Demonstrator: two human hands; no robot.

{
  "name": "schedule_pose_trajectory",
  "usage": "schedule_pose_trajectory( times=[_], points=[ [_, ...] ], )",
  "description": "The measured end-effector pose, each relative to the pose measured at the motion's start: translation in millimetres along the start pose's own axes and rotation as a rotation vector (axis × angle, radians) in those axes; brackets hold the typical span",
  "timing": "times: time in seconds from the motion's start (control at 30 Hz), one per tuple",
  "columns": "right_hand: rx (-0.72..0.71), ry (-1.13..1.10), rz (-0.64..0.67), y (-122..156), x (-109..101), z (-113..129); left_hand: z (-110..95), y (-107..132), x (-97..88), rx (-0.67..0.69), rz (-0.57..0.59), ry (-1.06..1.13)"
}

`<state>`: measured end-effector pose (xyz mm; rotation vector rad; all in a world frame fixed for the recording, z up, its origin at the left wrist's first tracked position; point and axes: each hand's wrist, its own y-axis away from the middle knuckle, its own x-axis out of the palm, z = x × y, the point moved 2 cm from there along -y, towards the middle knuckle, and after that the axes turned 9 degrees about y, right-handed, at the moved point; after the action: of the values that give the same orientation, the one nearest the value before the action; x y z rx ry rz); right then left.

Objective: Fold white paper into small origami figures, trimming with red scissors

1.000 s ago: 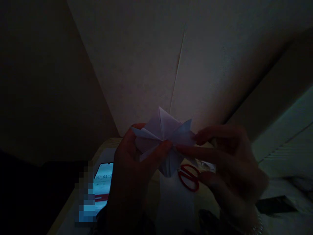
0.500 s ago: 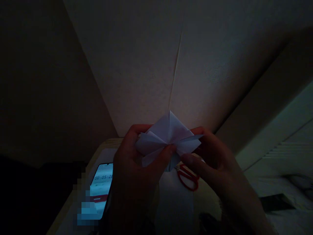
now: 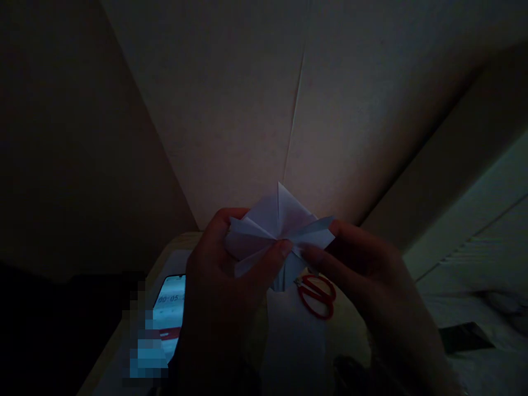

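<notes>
A white folded paper (image 3: 291,214) with several pointed flaps fanning out from its centre is held up in front of me. My left hand (image 3: 231,275) grips it from the left, the thumb pressed on the centre where the folds meet. On the other side my right hand (image 3: 358,269) pinches the lower right flap between thumb and fingers. The fingers behind the paper are mostly hidden. Below it, scissors with red handles (image 3: 317,297) lie on the table, close to my right thumb.
A strip of white paper (image 3: 295,335) lies under my hands on the small wooden table (image 3: 181,241). To the left rests a lit phone (image 3: 170,308) showing a timer, partly behind my left wrist. A wall (image 3: 231,137) rises right behind the table. The room is dim.
The folded paper and both hands have shifted slightly left in view. My right thumb and fingers have moved in closer on the right-hand flaps.
</notes>
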<state>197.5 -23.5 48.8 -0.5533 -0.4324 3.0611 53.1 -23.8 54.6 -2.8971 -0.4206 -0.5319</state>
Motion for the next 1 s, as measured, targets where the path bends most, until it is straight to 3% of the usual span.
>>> schedule_pose_trajectory(
  times=[0.4,0.73,1.0],
  points=[
    [0.04,-0.066,0.002,0.2,1.6,-1.0,4.3,-7.9,-5.0,-0.05,0.14,-0.038],
    [0.043,-0.074,0.083,-4.0,1.3,-5.0,7.7,-9.3,-4.0,-0.003,0.091,-0.037],
    [-0.031,0.032,0.033,0.9,-0.8,-2.2,2.0,-3.8,-2.5,0.006,0.057,-0.084]
  ],
)
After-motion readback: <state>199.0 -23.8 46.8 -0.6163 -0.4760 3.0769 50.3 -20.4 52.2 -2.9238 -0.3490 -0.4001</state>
